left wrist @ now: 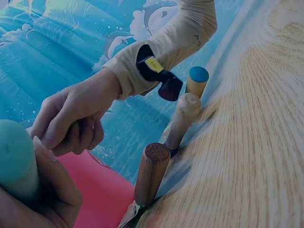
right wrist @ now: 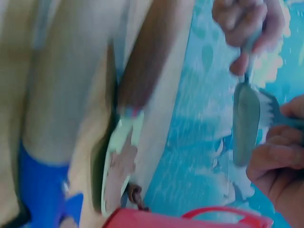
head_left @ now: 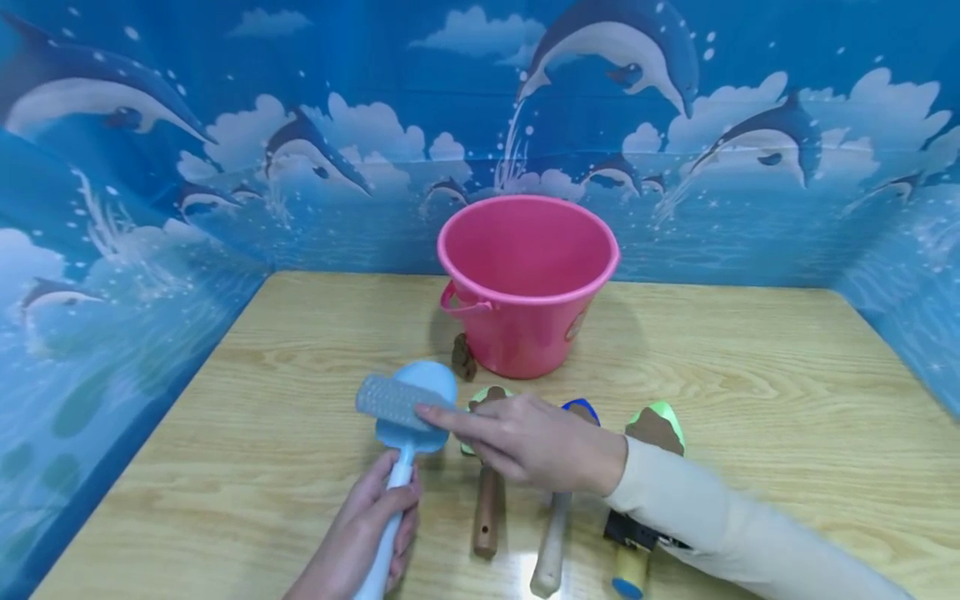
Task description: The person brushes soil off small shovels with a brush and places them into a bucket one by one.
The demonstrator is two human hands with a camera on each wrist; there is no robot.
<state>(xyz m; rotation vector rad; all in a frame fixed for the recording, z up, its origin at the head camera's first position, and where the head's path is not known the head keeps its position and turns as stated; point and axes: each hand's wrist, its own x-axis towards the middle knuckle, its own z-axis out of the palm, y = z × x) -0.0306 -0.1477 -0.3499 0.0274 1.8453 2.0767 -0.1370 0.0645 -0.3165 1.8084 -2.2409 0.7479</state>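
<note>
In the head view my left hand [head_left: 371, 512] grips the handle of a light blue toy shovel [head_left: 431, 379], blade pointing away from me. My right hand [head_left: 532, 437] holds a grey-blue brush [head_left: 390, 402] that lies across the shovel's blade. From the right wrist view, the brush's bristles [right wrist: 267, 107] face the blade [right wrist: 244, 126] and appear to touch it. The left wrist view shows only the round end of the shovel's handle [left wrist: 16, 147] in my left hand.
A pink bucket [head_left: 525, 333] stands at the back, with a brown lump [head_left: 463, 358] beside it. Mud-smeared tools lie at the right: one with a brown wooden handle [head_left: 486, 517], a blue one with a pale handle [head_left: 553, 542], and a green trowel [head_left: 667, 421], partly under my right sleeve.
</note>
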